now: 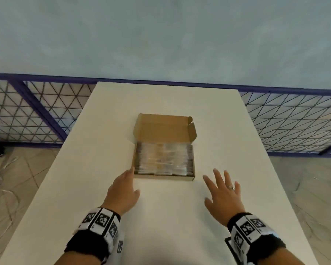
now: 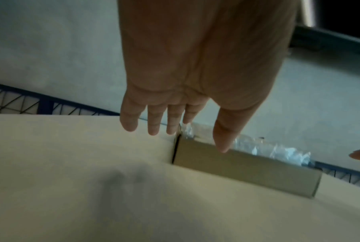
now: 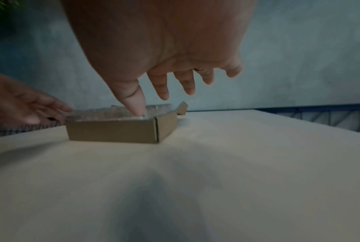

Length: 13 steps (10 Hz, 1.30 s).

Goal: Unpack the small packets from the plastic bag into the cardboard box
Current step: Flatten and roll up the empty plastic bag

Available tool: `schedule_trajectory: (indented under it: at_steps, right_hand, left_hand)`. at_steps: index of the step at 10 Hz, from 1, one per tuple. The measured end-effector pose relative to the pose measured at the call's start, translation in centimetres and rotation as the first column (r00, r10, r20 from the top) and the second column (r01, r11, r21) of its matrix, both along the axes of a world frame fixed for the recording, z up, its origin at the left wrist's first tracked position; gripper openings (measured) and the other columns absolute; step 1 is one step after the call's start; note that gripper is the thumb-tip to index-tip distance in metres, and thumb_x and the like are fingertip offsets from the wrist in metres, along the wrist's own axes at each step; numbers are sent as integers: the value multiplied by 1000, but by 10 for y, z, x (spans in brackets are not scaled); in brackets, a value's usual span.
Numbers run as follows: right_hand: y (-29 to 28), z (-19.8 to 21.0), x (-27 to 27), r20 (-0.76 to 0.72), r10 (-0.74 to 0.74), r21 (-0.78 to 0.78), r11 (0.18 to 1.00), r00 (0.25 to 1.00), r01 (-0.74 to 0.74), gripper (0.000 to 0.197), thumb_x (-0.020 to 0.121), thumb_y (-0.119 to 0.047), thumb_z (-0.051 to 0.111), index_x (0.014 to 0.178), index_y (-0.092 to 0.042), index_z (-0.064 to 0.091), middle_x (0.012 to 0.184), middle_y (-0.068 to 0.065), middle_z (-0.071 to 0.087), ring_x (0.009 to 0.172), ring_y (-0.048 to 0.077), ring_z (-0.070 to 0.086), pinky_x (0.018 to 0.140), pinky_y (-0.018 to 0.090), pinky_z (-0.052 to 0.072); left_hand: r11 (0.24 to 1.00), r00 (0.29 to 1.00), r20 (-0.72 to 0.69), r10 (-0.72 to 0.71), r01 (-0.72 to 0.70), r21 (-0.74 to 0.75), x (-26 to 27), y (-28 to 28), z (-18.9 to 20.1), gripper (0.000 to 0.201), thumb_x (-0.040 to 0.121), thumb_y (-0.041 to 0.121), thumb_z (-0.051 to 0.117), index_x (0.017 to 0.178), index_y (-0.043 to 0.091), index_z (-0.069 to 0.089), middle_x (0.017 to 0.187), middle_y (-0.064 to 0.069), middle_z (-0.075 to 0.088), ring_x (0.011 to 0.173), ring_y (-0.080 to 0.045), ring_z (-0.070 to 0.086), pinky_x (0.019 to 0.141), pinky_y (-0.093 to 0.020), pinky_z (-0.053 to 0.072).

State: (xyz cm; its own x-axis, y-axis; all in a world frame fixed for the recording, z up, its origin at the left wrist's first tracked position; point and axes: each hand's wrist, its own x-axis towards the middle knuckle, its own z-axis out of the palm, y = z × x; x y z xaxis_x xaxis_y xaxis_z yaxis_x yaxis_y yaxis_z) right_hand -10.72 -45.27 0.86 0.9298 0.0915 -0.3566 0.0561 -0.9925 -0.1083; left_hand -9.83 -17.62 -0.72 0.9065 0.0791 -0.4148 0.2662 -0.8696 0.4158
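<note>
A shallow cardboard box (image 1: 163, 177) sits mid-table with its lid (image 1: 163, 128) folded back. Clear plastic packets (image 1: 163, 159) fill it in rows; in the left wrist view the packets (image 2: 278, 150) rise just above the box wall (image 2: 247, 173). My left hand (image 1: 122, 190) hovers at the box's near left corner, fingers straight, holding nothing. My right hand (image 1: 224, 192) hovers to the right of the box with fingers spread, a ring on one finger. In the right wrist view the box (image 3: 112, 131) lies ahead of the right hand (image 3: 164, 78). No plastic bag is in view.
The white table (image 1: 180, 226) runs forward to a far edge before a grey wall. A blue-framed wire mesh fence (image 1: 36, 115) stands on both sides behind the table. Tiled floor lies left and right, with loose cables (image 1: 4, 190) on the left.
</note>
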Motion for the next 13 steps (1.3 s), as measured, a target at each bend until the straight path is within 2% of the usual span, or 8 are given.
schedule_trajectory:
  at_steps: [1,3,5,6,9,12,13]
  right_hand:
    - [-16,-17,-10,-145,-22,-18,1000,989,19,65,95,-40,35,149,-30,-1,158,0,-13,145,28,-13,116,50,1]
    - [-1,-32,4,-237,-3,135,990,971,36,74,95,-40,37,149,-23,-10,158,-5,-10,147,22,-5,117,45,7]
    - [13,-34,21,-252,25,186,982,967,23,77,93,-37,42,149,-23,-9,159,-8,-5,147,19,-2,117,44,7]
    - [19,-36,22,-263,-9,214,974,965,68,81,91,-37,44,149,-23,-11,159,-8,-3,147,19,-1,118,43,7]
    - [24,-39,24,-272,-54,250,960,961,124,88,87,-34,48,148,-22,-14,158,-4,7,145,18,12,118,41,16]
    - [25,-36,22,-246,-37,261,960,969,102,87,87,-28,49,148,-19,-14,158,-5,6,144,17,16,117,37,21]
    - [20,-37,20,-221,-44,273,956,974,105,86,89,-29,49,148,-18,-11,159,-5,1,145,15,14,117,34,19]
  left_hand:
    - [999,998,-52,39,-40,-17,-13,-3,-9,80,91,25,51,152,14,1,158,-4,15,144,-22,19,117,-36,23]
    - [995,997,-55,59,-63,-77,-9,-2,-11,79,91,21,51,151,10,0,158,-6,14,145,-21,18,117,-30,18]
    - [995,996,-63,57,-63,-82,-3,2,-9,79,91,22,52,151,10,1,158,-5,14,145,-20,17,117,-29,17]
    - [995,997,-56,47,-51,-83,-1,4,-8,80,91,25,53,151,11,3,158,-5,15,145,-20,17,117,-29,18]
    - [995,999,-49,21,-25,-95,-1,6,-6,79,90,24,53,151,12,5,157,-5,19,144,-19,20,115,-28,21]
    - [997,999,-51,-1,-3,-83,0,8,-2,77,90,23,53,151,13,7,155,-5,23,142,-20,24,113,-28,24]
    - [996,999,-33,18,-21,-91,-2,10,-3,76,90,23,52,151,14,8,155,-3,23,142,-19,24,113,-29,25]
